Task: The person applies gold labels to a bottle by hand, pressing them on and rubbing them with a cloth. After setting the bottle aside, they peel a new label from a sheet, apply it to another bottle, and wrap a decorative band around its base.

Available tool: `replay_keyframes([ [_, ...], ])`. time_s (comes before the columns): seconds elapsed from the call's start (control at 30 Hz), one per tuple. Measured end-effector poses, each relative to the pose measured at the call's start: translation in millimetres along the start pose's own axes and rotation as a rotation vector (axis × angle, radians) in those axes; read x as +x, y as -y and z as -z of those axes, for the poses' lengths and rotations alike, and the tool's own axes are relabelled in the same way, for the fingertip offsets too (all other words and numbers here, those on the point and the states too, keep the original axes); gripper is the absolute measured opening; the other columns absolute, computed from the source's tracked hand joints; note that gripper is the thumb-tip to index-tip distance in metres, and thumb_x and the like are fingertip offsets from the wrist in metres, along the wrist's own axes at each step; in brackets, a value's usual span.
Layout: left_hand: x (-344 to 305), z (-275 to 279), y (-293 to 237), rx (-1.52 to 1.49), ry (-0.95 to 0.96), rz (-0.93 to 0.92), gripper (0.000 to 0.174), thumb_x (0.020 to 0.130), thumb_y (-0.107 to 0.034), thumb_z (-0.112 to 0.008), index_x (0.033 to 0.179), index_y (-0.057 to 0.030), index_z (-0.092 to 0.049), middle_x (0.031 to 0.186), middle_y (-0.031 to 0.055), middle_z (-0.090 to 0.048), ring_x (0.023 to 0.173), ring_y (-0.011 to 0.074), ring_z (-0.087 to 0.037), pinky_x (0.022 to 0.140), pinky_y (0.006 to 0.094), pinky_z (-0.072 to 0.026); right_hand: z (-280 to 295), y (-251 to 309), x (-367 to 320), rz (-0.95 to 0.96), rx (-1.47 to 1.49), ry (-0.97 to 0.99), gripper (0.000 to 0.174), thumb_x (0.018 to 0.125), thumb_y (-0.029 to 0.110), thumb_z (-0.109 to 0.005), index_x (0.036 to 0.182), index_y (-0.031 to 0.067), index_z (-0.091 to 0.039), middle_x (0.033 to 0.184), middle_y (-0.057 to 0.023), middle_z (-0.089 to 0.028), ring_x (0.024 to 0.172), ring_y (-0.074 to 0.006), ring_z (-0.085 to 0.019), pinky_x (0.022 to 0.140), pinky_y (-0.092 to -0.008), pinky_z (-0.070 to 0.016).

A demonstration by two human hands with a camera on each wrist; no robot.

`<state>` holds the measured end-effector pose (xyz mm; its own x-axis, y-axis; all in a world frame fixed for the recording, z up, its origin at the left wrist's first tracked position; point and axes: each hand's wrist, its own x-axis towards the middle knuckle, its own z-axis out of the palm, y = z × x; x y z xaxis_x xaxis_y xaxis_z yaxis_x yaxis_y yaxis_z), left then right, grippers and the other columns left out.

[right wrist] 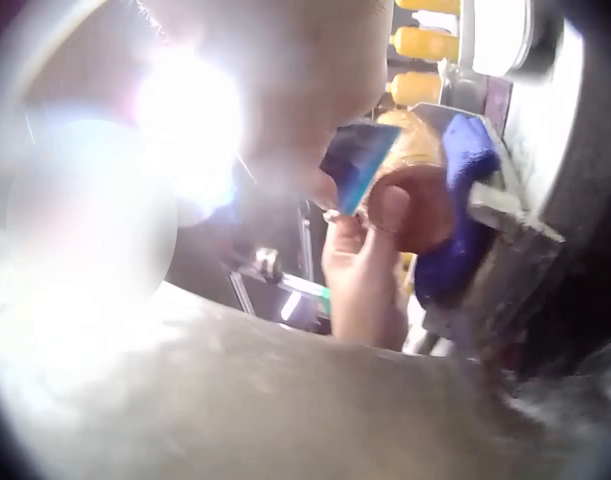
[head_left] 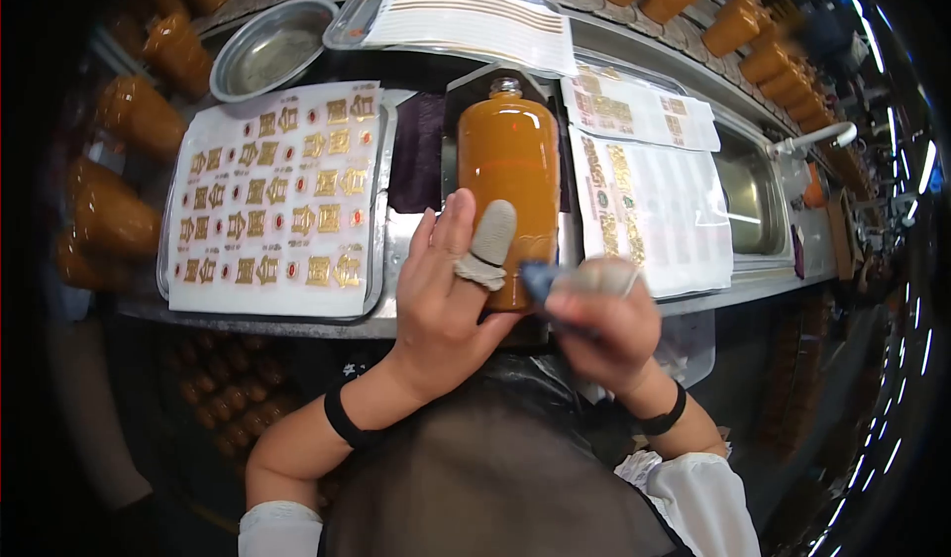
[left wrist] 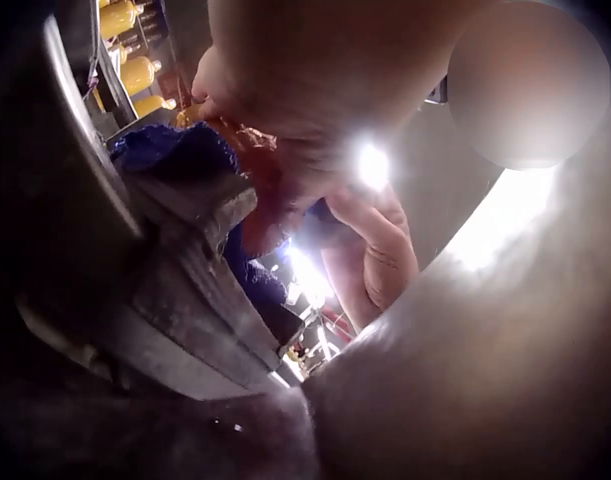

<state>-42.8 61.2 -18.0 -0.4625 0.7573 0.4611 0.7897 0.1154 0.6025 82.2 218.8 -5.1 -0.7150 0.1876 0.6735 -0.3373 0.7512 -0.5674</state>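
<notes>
An amber-brown glazed bottle (head_left: 507, 156) lies on its back in a holder, its neck pointing away. Blue cloth (right wrist: 468, 205) pads the holder at the bottle's base end. My left hand (head_left: 436, 295) rests along the bottle's lower left with fingers extended; a pale finger cot (head_left: 495, 232) covers one finger. In the right wrist view, the left thumb (right wrist: 391, 207) presses the round bottle base. My right hand (head_left: 609, 324), blurred, grips a flat dark-blue scraper (right wrist: 361, 165) with a lighter blue edge, close over the bottle's lower right side.
On the left stands a tray (head_left: 379, 250) with a sheet of gold decals (head_left: 263, 210). Right of the bottle lie more decal sheets (head_left: 674, 230), beside a sink (head_left: 753, 201) with a faucet (head_left: 812, 141). A metal bowl (head_left: 272, 52) and another tray (head_left: 347, 27) stand behind. Several bottles (head_left: 139, 116) line the far side.
</notes>
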Motion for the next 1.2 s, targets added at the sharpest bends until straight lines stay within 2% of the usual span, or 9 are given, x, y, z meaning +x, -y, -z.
replay_keyframes([
  [0.13, -1, -4, 4, 0.025, -0.008, -0.009, 0.083, 0.061, -0.015, -0.086, 0.135, 0.0048, -0.053, 0.149, 0.0339, -0.036, 0.130, 0.0497, -0.046, 0.107, 0.0587, -0.0369, 10, 7, -1, -0.167, 0.079, -0.075, 0.034, 0.063, -0.010, -0.073, 0.094, 0.0048, -0.070, 0.088, -0.0075, -0.068, 0.075, -0.0267, -0.062, 0.070, -0.0373, -0.0508],
  [0.27, -3, 0, 8, -0.005, 0.025, 0.033, 0.089, 0.064, -0.017, -0.086, 0.141, 0.0044, -0.047, 0.150, 0.0337, -0.035, 0.132, 0.0484, -0.045, 0.109, 0.0558, -0.0358, 5, 12, 4, -0.003, 0.080, 0.035, 0.033, 0.064, -0.007, -0.076, 0.094, 0.0040, -0.070, 0.084, -0.0077, -0.068, 0.071, -0.0256, -0.062, 0.069, -0.0369, -0.0499],
  [0.43, -11, -4, 16, -0.091, 0.050, 0.091, 0.094, 0.070, -0.024, -0.085, 0.147, 0.0037, -0.039, 0.152, 0.0294, -0.036, 0.137, 0.0462, -0.039, 0.113, 0.0530, -0.0308, -10, 7, 18, -0.410, 0.214, -0.113, 0.019, 0.078, 0.004, -0.078, 0.093, 0.0019, -0.066, 0.083, -0.0100, -0.066, 0.071, -0.0235, -0.063, 0.063, -0.0306, -0.0490],
  [0.57, -14, -1, 19, -0.063, 0.094, 0.079, 0.092, 0.075, -0.032, -0.083, 0.147, 0.0039, -0.037, 0.152, 0.0282, -0.036, 0.140, 0.0453, -0.037, 0.115, 0.0534, -0.0270, 0, -5, 14, -0.854, 0.441, -0.338, 0.018, 0.084, 0.007, -0.076, 0.096, 0.0003, -0.065, 0.087, -0.0087, -0.068, 0.078, -0.0129, -0.065, 0.070, -0.0266, -0.0516],
  [0.67, -13, -3, 18, -0.087, 0.072, 0.109, 0.090, 0.077, -0.032, -0.081, 0.147, 0.0039, -0.037, 0.151, 0.0286, -0.037, 0.138, 0.0457, -0.038, 0.115, 0.0545, -0.0261, 6, 6, 7, -0.444, 0.245, -0.119, 0.018, 0.085, 0.007, -0.074, 0.097, 0.0004, -0.062, 0.089, -0.0070, -0.068, 0.080, -0.0099, -0.063, 0.070, -0.0253, -0.0514],
  [0.8, -15, 3, 17, 0.029, 0.093, 0.067, 0.083, 0.079, -0.032, -0.079, 0.144, 0.0044, -0.042, 0.150, 0.0303, -0.037, 0.137, 0.0471, -0.039, 0.113, 0.0589, -0.0246, 0, -9, 7, -0.856, 0.363, -0.321, 0.020, 0.082, 0.006, -0.078, 0.096, 0.0006, -0.064, 0.087, -0.0067, -0.067, 0.080, -0.0111, -0.063, 0.070, -0.0264, -0.0509],
  [0.97, -15, 5, 3, 0.134, 0.072, -0.069, 0.060, 0.077, -0.030, -0.081, 0.129, -0.0060, -0.063, 0.152, 0.0318, -0.034, 0.138, 0.0458, -0.039, 0.110, 0.0609, -0.0267, 2, 1, 3, -0.465, 0.250, -0.130, 0.017, 0.087, 0.007, -0.074, 0.095, 0.0021, -0.059, 0.088, -0.0032, -0.066, 0.079, -0.0066, -0.060, 0.071, -0.0211, -0.0484],
  [1.07, -8, 0, 2, 0.176, 0.073, -0.084, 0.061, 0.072, -0.027, -0.085, 0.126, -0.0074, -0.066, 0.154, 0.0304, -0.030, 0.141, 0.0456, -0.034, 0.113, 0.0601, -0.0214, 2, -16, 0, -0.860, 0.318, -0.317, 0.018, 0.087, 0.005, -0.074, 0.097, 0.0018, -0.059, 0.091, -0.0042, -0.066, 0.081, -0.0067, -0.060, 0.071, -0.0211, -0.0489],
  [1.2, 9, -5, -10, 0.250, 0.059, -0.126, 0.061, 0.069, -0.025, -0.086, 0.126, -0.0133, -0.068, 0.154, 0.0291, -0.033, 0.140, 0.0472, -0.034, 0.110, 0.0628, -0.0232, 10, -5, -2, -0.793, 0.527, -0.336, 0.021, 0.088, 0.003, -0.071, 0.103, 0.0001, -0.056, 0.095, -0.0055, -0.065, 0.084, -0.0061, -0.061, 0.073, -0.0200, -0.0507],
])
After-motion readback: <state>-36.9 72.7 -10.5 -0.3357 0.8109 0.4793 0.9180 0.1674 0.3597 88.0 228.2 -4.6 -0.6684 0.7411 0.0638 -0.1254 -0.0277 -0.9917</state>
